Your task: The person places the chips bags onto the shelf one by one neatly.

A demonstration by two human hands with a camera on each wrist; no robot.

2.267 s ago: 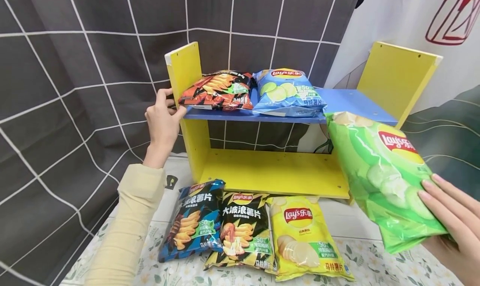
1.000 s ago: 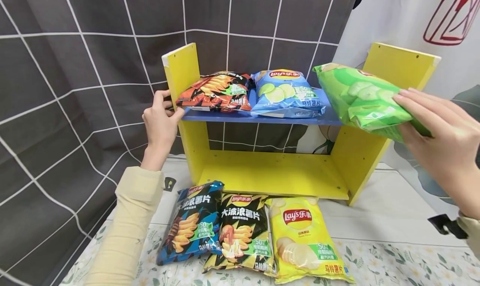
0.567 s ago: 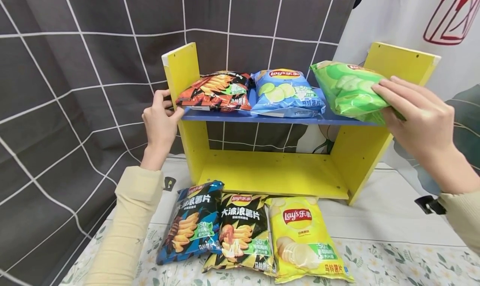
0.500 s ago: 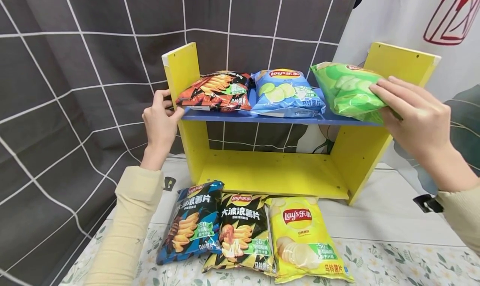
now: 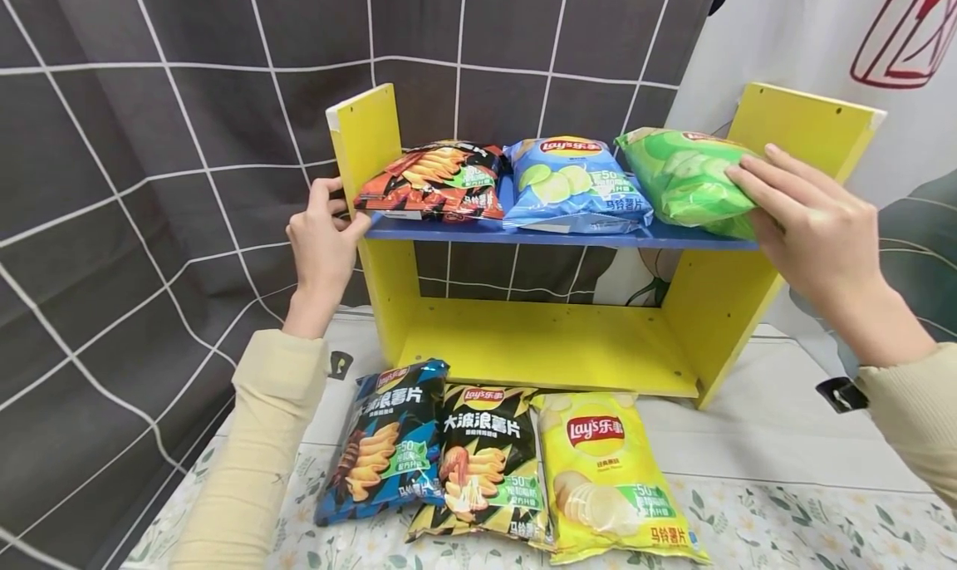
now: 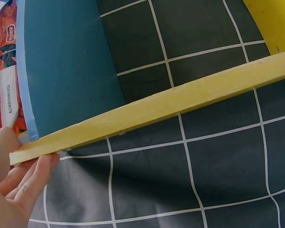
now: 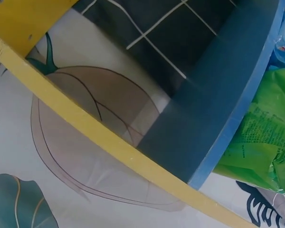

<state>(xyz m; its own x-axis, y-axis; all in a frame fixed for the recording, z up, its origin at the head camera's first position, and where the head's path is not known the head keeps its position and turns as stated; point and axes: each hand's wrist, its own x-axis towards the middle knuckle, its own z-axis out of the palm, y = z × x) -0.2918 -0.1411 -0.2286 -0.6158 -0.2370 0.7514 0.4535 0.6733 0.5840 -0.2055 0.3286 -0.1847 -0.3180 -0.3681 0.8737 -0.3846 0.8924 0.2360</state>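
My right hand [image 5: 818, 221] holds the right end of a green Lay's chip bag [image 5: 684, 175], fingers on top and thumb largely hidden. This bag lies over the right part of the blue upper board [image 5: 449, 231], beside a blue lime chip bag [image 5: 571, 184]. In the right wrist view the green bag [image 7: 261, 137] shows at the board's edge; the hand is out of that view. With thumb and fingers on either side, my left hand [image 5: 321, 242] pinches the yellow left side panel [image 5: 366, 138] of the shelf, plain also in the left wrist view [image 6: 19, 185].
A red-and-black chip bag [image 5: 441, 179] occupies the board's left end. On the floral cloth [image 5: 785, 520] before the shelf lie a dark blue bag [image 5: 385, 441], a black bag [image 5: 482, 462] and a yellow bag [image 5: 609, 474]. A dark checked curtain [image 5: 224, 138] hangs behind.
My right hand has raised the green bag from the right front, brought it over the upper board, then lowered it and shifted it slightly left. My left hand keeps its hold on the side panel.
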